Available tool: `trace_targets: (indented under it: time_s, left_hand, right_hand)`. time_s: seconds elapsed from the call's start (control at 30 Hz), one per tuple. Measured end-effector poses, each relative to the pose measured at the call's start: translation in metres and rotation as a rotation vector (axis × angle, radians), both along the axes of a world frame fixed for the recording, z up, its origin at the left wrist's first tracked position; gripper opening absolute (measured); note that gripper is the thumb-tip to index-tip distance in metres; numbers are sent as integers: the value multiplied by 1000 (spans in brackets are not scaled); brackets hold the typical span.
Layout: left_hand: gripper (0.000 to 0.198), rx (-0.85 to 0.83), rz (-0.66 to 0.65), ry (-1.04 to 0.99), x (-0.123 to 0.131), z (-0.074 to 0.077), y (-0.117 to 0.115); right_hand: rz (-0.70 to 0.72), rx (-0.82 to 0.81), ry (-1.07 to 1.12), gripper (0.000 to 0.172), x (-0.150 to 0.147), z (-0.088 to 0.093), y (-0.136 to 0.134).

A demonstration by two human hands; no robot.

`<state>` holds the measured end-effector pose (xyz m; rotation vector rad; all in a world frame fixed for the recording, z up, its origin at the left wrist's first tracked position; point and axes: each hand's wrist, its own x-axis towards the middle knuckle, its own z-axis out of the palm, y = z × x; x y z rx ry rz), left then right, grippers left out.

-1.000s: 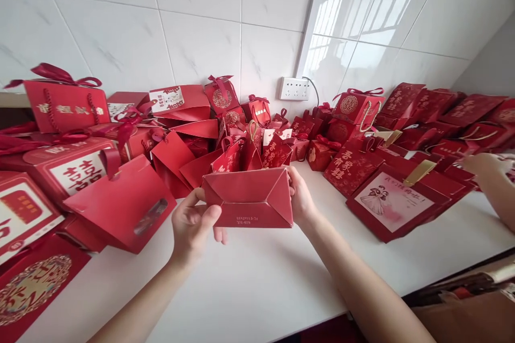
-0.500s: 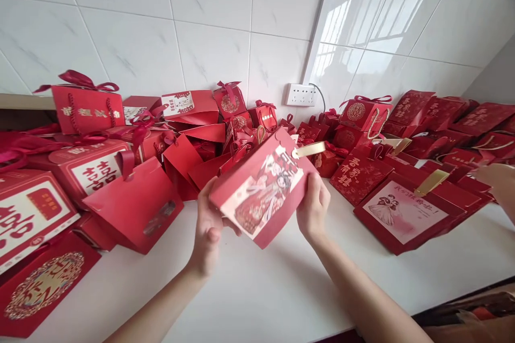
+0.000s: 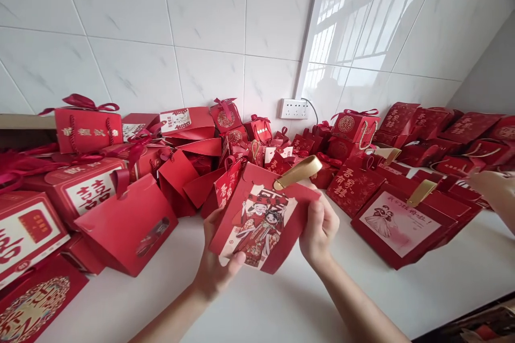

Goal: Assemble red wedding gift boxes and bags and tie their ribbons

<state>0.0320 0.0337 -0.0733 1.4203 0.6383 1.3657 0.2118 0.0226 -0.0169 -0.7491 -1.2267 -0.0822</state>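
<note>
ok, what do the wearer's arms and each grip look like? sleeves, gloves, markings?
Left grip and right grip: ungloved human hands, no rings on the fingers that show. Left forearm and right forearm: slender, bare as far as visible. No sleeve, watch, bracelet, cable or marking in view.

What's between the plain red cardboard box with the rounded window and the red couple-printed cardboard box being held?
In the head view, a strip of white tabletop, then the left hand, holding the printed box by its left side.
</note>
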Motion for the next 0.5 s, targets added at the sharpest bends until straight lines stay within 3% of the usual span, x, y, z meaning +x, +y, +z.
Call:
trace_targets:
  time_s: [0.07, 0.23, 0.5]
  left_hand:
    - [69, 53, 60, 63, 1, 3, 1]
    - [68, 152, 115, 133, 3, 3, 8]
    - [66, 128, 72, 121, 7, -7, 10]
  right_hand:
    - [-35, -39, 39, 15, 1, 4, 0]
    - [-40, -110, 43, 8, 1, 8, -1]
    - [-88, -89, 22, 17, 0, 9, -3]
